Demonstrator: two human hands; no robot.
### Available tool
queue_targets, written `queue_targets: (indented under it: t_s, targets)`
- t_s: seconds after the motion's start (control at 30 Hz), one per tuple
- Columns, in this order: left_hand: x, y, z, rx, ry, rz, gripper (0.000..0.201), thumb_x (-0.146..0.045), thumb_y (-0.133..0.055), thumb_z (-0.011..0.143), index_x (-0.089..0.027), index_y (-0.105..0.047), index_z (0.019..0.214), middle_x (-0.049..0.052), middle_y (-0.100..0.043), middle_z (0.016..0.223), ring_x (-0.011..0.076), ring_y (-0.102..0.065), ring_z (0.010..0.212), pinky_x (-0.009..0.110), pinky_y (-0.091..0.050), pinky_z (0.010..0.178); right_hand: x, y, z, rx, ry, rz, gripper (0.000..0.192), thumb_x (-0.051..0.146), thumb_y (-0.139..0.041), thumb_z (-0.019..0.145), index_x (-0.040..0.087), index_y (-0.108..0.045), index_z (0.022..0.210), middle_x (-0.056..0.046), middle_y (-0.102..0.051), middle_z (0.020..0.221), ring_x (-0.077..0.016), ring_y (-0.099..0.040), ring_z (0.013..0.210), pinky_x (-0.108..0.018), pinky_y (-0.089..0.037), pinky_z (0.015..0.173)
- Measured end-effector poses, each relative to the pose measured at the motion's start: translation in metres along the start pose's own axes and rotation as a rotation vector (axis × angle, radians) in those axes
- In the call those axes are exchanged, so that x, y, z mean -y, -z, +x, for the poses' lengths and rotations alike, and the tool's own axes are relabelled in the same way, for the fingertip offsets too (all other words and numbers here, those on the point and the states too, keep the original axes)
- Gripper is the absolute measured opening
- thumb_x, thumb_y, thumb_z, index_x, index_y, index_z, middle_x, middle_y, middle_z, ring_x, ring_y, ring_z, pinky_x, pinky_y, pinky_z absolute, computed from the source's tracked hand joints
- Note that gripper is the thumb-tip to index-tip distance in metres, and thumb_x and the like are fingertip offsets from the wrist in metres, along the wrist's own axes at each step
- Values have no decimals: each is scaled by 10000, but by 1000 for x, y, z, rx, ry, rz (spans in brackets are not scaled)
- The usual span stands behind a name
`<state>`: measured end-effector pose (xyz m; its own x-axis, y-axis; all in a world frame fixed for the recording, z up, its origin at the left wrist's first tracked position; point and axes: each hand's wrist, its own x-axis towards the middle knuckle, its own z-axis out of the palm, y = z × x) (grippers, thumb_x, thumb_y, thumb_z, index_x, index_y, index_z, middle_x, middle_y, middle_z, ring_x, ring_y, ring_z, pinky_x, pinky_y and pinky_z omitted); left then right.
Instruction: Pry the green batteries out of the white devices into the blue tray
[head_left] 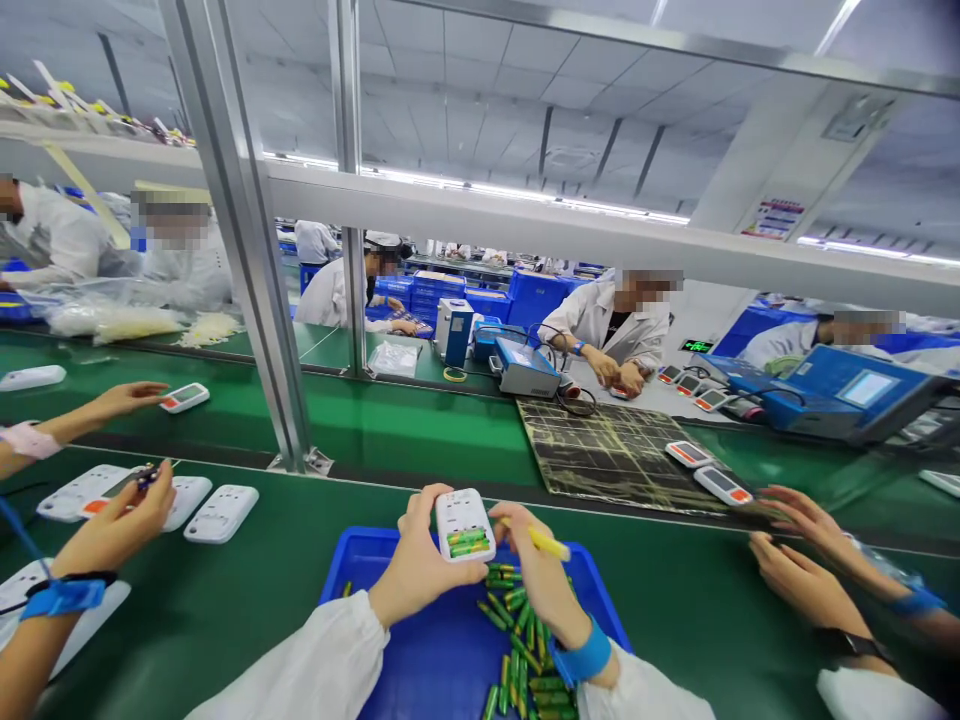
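Observation:
Above a blue tray (431, 655), my left hand (420, 560) is closed around a white handheld device (460, 512) with its battery side facing me. Green batteries (468, 543) lie in the lower, uncovered compartment. My right hand (536, 575) is closed on a yellow pen-like tool (550, 543); its fingertips are close to the device's right edge, and whether they touch it I cannot tell. Beneath the right hand, several loose green batteries (519, 640) are heaped in the tray's right half. A blue wrist strap (589, 650) circles my right wrist.
At left, a co-worker's hands (120, 520) are near white devices (221, 513) on the green bench. Another co-worker's hands (806, 570) are at right, beside devices (721, 486) on a dark gridded mat (615, 450). A metal post (247, 250) rises beyond the bench.

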<state>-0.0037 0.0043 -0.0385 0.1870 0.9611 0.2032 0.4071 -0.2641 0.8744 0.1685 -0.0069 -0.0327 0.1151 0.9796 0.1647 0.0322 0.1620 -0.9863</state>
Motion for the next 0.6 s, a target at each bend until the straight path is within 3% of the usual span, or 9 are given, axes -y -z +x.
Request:
queue_targets:
  t_s: [0.07, 0.1, 0.2, 0.33, 0.6]
  targets:
    - [-3, -2, -2, -50, -14, 100, 844, -229, -783, 478, -264, -370, 1212, 68, -466, 1199, 280, -468, 1081, 439, -373, 916, 3, 4, -2, -189, 67, -54, 397, 563, -531, 835, 193, -664, 778, 14, -508, 538, -161, -477, 565, -284, -390, 576]
    - [-4, -3, -3, -49, -45, 122, 829, -205, -764, 473, -261, -374, 1202, 65, -463, 1189, 282, -454, 1086, 439, -351, 925, 5, 5, -3, -214, 71, -29, 379, 550, -541, 834, 193, -653, 770, 22, -495, 511, -152, -456, 534, -276, -377, 547]
    - [-8, -5, -5, -1, -182, 200, 684, -185, -699, 491, -248, -413, 1109, 44, -494, 1098, 262, -452, 1045, 411, -309, 905, 11, 1, -9, -96, 9, 88, 327, 507, -611, 797, 204, -561, 684, 36, -514, 444, -112, -389, 410, -237, -300, 427]
    - [-11, -5, -6, 70, -245, 262, 567, -202, -658, 500, -239, -430, 1017, 29, -514, 1001, 243, -453, 976, 384, -279, 861, 14, -7, -14, -16, -66, 104, 436, 499, -653, 745, 217, -397, 533, 38, -493, 359, -72, -315, 306, -202, -195, 347]
    - [-11, -3, -7, 95, -259, 346, 562, -231, -636, 485, -214, -415, 1001, 37, -475, 982, 234, -432, 933, 364, -274, 813, 11, -10, -18, 77, -52, 50, 397, 441, -610, 776, 222, -388, 530, 56, -455, 354, -82, -346, 331, -211, -257, 383]
